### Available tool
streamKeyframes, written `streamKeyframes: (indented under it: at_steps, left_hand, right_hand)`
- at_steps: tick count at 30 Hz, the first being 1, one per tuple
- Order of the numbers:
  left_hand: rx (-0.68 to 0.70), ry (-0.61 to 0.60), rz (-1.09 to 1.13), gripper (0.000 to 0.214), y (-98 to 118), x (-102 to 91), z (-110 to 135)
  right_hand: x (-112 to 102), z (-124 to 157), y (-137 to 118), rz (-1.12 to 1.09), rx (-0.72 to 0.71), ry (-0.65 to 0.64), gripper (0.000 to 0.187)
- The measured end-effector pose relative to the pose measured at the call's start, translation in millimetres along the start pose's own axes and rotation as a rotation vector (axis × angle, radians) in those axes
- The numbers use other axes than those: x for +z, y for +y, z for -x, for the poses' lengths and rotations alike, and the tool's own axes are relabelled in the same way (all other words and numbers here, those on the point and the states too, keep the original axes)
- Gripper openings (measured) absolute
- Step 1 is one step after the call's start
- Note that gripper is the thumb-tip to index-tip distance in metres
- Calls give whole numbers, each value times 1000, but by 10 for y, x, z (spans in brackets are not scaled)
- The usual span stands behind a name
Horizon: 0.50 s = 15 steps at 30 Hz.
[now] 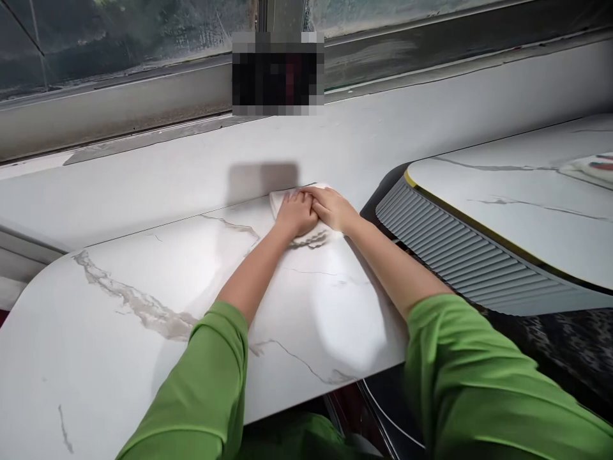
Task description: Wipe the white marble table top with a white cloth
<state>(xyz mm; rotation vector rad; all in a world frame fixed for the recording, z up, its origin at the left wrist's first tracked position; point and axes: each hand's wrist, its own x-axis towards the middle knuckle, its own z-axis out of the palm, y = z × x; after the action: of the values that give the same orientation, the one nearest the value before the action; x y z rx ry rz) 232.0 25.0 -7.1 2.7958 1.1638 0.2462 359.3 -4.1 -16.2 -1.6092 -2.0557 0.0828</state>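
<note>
A white tabletop (96, 364) with a rounded left end runs beneath a white wall (158, 191), its surface crossed by a broad grey-brown vein (138, 310). Near the middle, the left hand (299, 216), its forearm emerging from a green sleeve (198, 383), lies palm down on a pale cloth (310, 240) with a scalloped near edge. The cloth rests on the tabletop close to its back edge, by the wall. The right hand (336, 208) also bears on the cloth, its fingers meeting those of the left. Both palms are hidden; whether either grip closes on the fabric cannot be told. To the right stands a unit with a ribbed grey side (454, 246), gold-and-black trim (479, 227) and a marbled white top (536, 185), on which a striped cloth (596, 167) lies at the margin.
</note>
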Motion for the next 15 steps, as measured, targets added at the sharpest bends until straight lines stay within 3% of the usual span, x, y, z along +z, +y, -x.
streamKeyframes:
  at_steps: [3,7,11,15]
  left_hand:
    - [-58,69,8,52,-122,10,-80]
    - [-64,83,20,52,-85,34,-16]
    - [-31,37,4,55,39,16,245]
    - [39,12,-10,55,278,-15,766]
  right_hand:
    - [58,-218,6,-29,17,-9,53]
    - [68,-164,-2,-39,-8,6,54]
    - [62,135,-120,-16,10,18,53]
    - [-7,681,-435,27,30,20,53]
